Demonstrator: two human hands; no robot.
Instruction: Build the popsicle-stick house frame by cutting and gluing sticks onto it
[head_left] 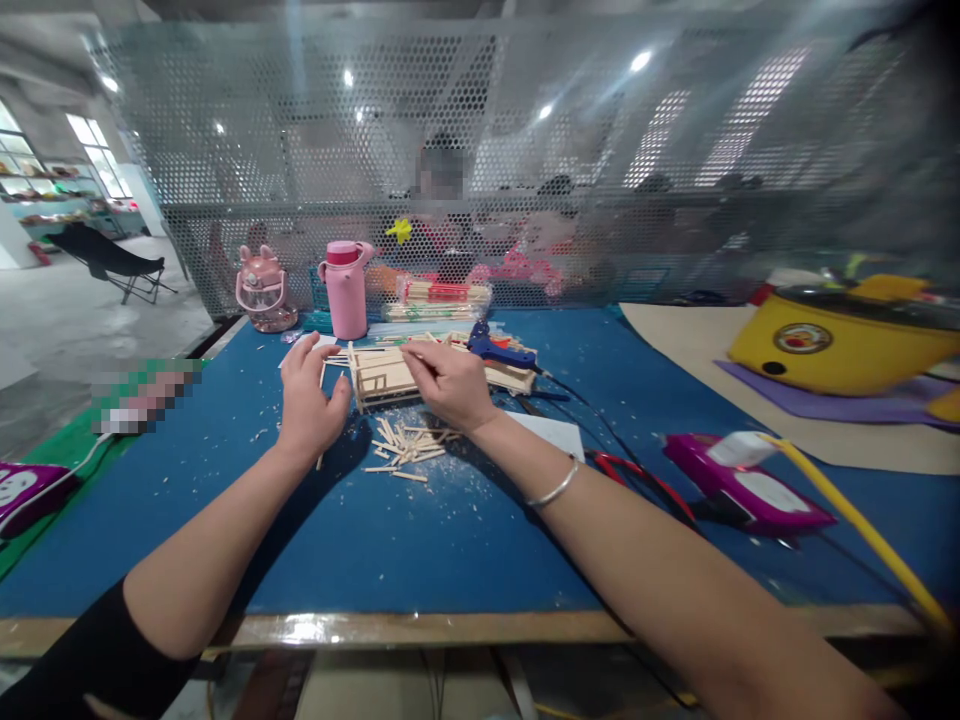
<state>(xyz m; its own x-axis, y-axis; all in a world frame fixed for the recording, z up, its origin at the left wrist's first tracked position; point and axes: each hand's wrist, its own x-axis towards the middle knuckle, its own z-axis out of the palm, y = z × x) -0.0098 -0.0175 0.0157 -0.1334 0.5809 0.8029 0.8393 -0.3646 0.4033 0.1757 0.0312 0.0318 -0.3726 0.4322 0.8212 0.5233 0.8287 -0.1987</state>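
Note:
A small structure of pale wooden sticks [379, 378] stands on the blue table mat [420, 540]. My left hand [309, 400] rests beside its left end, fingers loosely apart, touching the frame and a thin stick. My right hand [448, 382] is over the structure's right part, fingers pinched on a thin wooden stick [411, 360]. A pile of cut stick pieces [405, 446] lies just in front of the structure. A blue glue gun [496, 350] lies behind my right hand.
A pink bottle [346, 288] and a pink rabbit-shaped cup [261, 290] stand at the back by a perforated screen [480, 150]. A purple wipes packet [742, 486], cables and a yellow pot [840, 340] are on the right. A person sits behind the screen.

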